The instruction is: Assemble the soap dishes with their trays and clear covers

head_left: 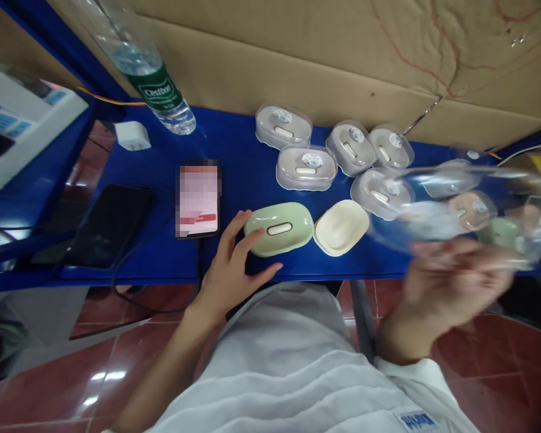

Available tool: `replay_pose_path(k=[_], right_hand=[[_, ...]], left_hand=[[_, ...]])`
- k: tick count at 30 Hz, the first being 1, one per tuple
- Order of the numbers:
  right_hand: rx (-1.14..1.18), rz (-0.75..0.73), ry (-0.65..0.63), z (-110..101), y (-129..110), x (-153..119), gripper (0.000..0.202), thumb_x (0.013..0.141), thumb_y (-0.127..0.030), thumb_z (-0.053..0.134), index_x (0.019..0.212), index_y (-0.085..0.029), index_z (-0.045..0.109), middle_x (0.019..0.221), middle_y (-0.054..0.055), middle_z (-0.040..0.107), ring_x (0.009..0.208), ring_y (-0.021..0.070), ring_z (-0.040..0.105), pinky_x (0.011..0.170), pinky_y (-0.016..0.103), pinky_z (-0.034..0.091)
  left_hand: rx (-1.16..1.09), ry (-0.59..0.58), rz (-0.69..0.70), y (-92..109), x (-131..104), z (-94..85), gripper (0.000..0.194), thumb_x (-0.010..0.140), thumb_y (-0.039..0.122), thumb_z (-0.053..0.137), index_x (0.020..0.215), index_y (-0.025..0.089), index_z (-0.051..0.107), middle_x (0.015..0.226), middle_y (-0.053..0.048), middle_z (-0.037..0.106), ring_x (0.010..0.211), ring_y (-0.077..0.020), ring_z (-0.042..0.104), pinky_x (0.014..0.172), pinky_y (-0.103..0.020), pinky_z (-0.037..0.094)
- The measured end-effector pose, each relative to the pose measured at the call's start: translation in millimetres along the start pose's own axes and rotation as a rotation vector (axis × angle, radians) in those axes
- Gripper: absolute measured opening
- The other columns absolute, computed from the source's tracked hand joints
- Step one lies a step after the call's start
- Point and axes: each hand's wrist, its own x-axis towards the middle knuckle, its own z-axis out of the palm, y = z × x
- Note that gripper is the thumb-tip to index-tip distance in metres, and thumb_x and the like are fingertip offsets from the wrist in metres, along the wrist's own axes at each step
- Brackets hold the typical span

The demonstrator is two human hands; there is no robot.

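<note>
A pale green oval dish [297, 227] with a white pill-shaped piece in its middle lies near the table's front edge. Its left side is touched by the fingertips of my left hand [234, 264], whose fingers are spread. Just right of the green dish is a cream oval dish [342, 227]. At the right, my right hand [455, 279] is raised and blurred, its fingers closed on a clear plastic piece [460, 180] that is smeared by motion. Behind the dishes stand several boxed oval dishes [307, 168] under clear covers with round labels.
A lit phone [199, 198] lies left of the green dish, with a dark phone [109, 225] and cable farther left. A water bottle [157, 90] and a white charger [133, 136] are at the back left. Cardboard [297, 54] lines the back.
</note>
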Motion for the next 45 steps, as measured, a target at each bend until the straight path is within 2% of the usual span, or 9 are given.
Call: replay_pose_path(k=[4, 7, 10, 15, 20, 23, 29, 34, 45], right_hand=[[0.478, 0.281, -0.477, 103.3, -24.3, -52.7, 0.022, 0.102, -0.040, 0.081, 0.100, -0.029, 0.062, 0.108, 0.002, 0.083, 0.095, 0.0261, 0.085, 0.081, 0.048, 0.074], [0.488, 0.405, -0.478, 128.0, -22.2, -53.6, 0.033, 0.101, -0.054, 0.080, 0.098, -0.027, 0.060, 0.107, 0.004, 0.083, 0.096, 0.0250, 0.084, 0.084, 0.045, 0.074], [0.351, 0.450, -0.472, 120.3, -12.9, -44.4, 0.041, 0.098, -0.062, 0.081, 0.095, -0.026, 0.061, 0.098, 0.004, 0.081, 0.089, 0.0224, 0.082, 0.082, 0.039, 0.071], [0.113, 0.401, -0.777, 93.6, -4.5, -33.1, 0.033, 0.106, -0.057, 0.073, 0.107, -0.024, 0.074, 0.093, 0.003, 0.079, 0.079, 0.0157, 0.075, 0.069, 0.027, 0.062], [-0.175, 0.256, -0.558, 85.0, 4.0, -28.5, 0.052, 0.102, -0.050, 0.080, 0.145, -0.028, 0.063, 0.102, 0.002, 0.074, 0.079, 0.0151, 0.070, 0.070, 0.027, 0.061], [-0.273, 0.092, -0.531, 88.0, 8.9, -25.0, 0.071, 0.105, -0.045, 0.076, 0.167, -0.033, 0.045, 0.149, 0.013, 0.065, 0.117, 0.0248, 0.074, 0.093, 0.039, 0.067], [-0.358, -0.232, -0.881, 100.3, 11.1, -9.9, 0.059, 0.117, -0.024, 0.048, 0.174, -0.038, 0.043, 0.189, 0.005, 0.019, 0.173, 0.0344, 0.026, 0.138, 0.062, 0.035], [-0.372, -0.368, -1.055, 113.2, 16.2, 8.0, 0.062, 0.115, -0.032, 0.058, 0.175, -0.034, 0.041, 0.185, 0.009, 0.030, 0.175, 0.0340, 0.019, 0.138, 0.064, 0.034], [-0.436, -0.534, -0.977, 117.5, 31.0, 14.3, 0.055, 0.114, -0.026, 0.058, 0.167, -0.037, 0.053, 0.171, 0.007, 0.053, 0.167, 0.0328, 0.039, 0.133, 0.061, 0.046]], left_hand=[[-0.048, 0.037, 0.035, -2.8, -2.8, -2.4, 0.088, 0.096, 0.041, 0.088, 0.167, 0.031, 0.036, 0.169, -0.021, 0.047, 0.160, -0.0385, 0.051, 0.125, -0.060, 0.055], [-0.022, 0.016, 0.032, -3.1, -3.8, -2.1, 0.086, 0.099, 0.044, 0.085, 0.169, 0.031, 0.037, 0.170, -0.021, 0.047, 0.160, -0.0385, 0.051, 0.126, -0.060, 0.054], [0.015, -0.022, -0.005, -1.3, -3.2, 0.4, 0.075, 0.102, 0.042, 0.080, 0.166, 0.031, 0.041, 0.170, -0.020, 0.048, 0.159, -0.0377, 0.054, 0.126, -0.057, 0.055], [0.074, -0.014, -0.066, 2.6, -1.3, 3.8, 0.059, 0.105, 0.034, 0.076, 0.158, 0.028, 0.052, 0.169, -0.019, 0.050, 0.158, -0.0354, 0.056, 0.124, -0.051, 0.058], [0.072, -0.014, -0.089, 4.2, -1.7, 3.9, 0.055, 0.105, 0.030, 0.076, 0.156, 0.028, 0.055, 0.171, -0.017, 0.049, 0.159, -0.0344, 0.054, 0.124, -0.048, 0.058], [0.064, -0.004, -0.102, 4.5, -1.9, 4.2, 0.057, 0.106, 0.028, 0.075, 0.158, 0.027, 0.053, 0.171, -0.018, 0.049, 0.159, -0.0341, 0.054, 0.123, -0.048, 0.059], [0.105, 0.039, -0.113, 4.2, -1.8, 6.2, 0.057, 0.106, 0.028, 0.075, 0.157, 0.027, 0.049, 0.168, -0.020, 0.052, 0.153, -0.0338, 0.061, 0.118, -0.049, 0.062], [0.098, 0.097, -0.110, 1.8, -1.0, 6.6, 0.058, 0.104, 0.031, 0.079, 0.154, 0.025, 0.050, 0.164, -0.021, 0.054, 0.152, -0.0350, 0.061, 0.122, -0.055, 0.059], [0.068, 0.100, -0.093, -1.1, -5.5, 10.3, 0.053, 0.103, 0.031, 0.080, 0.150, 0.026, 0.055, 0.168, -0.020, 0.052, 0.148, -0.0346, 0.065, 0.116, -0.049, 0.064]])
